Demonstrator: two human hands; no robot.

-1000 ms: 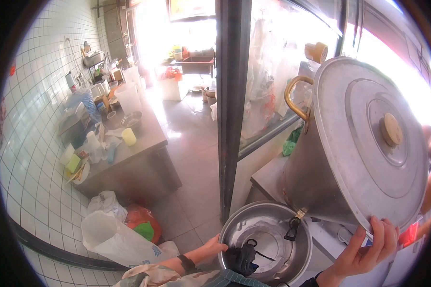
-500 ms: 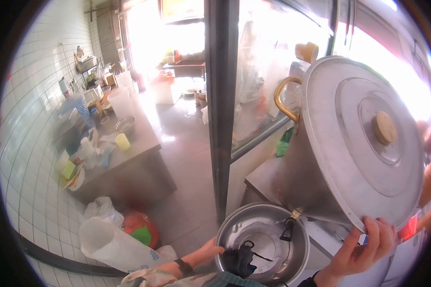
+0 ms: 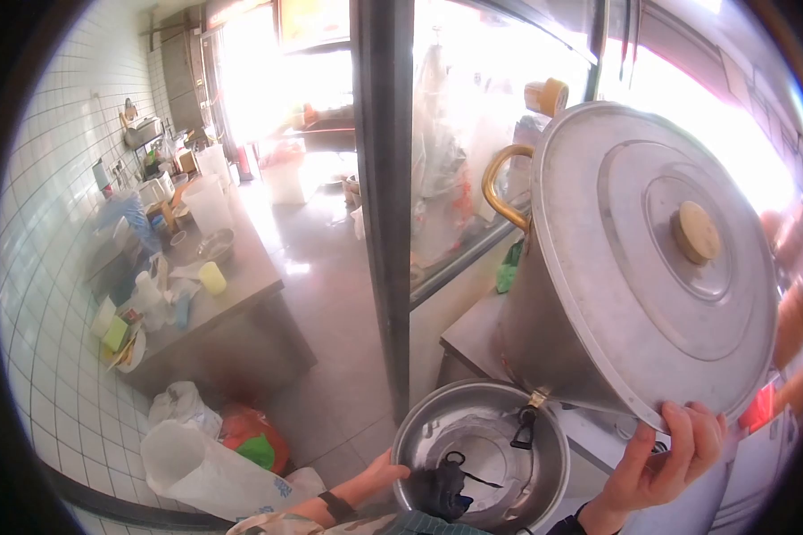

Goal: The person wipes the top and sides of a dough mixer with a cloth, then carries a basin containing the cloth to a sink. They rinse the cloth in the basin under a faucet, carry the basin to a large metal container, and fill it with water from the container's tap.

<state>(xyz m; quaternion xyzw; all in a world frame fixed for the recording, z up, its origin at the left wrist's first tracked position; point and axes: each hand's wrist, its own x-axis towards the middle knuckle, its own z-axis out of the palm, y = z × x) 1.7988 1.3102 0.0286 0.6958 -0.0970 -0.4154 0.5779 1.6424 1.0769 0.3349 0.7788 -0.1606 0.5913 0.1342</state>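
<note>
Just above the right hand, the broad metal lid covers the mouth of the tall pot; the right fingers are bent and close together at the lid's near rim, with the thumb apart from them; whether they press or only touch cannot be told. Up and away from these fingers, the round knob stands at the lid's centre; farther left, the gold handle curves out from the pot's side.

Well to the left of the right fingers, the left hand is at the left rim of the metal basin, its thumb on the rim; its other fingers are mostly hidden, so their hold cannot be told. Between the two hands, the tap with its black lever hangs over the basin; just right of the left thumb, a dark crumpled item shows against the basin; beyond the left fingers, the white bag lies near the orange bag.
</note>
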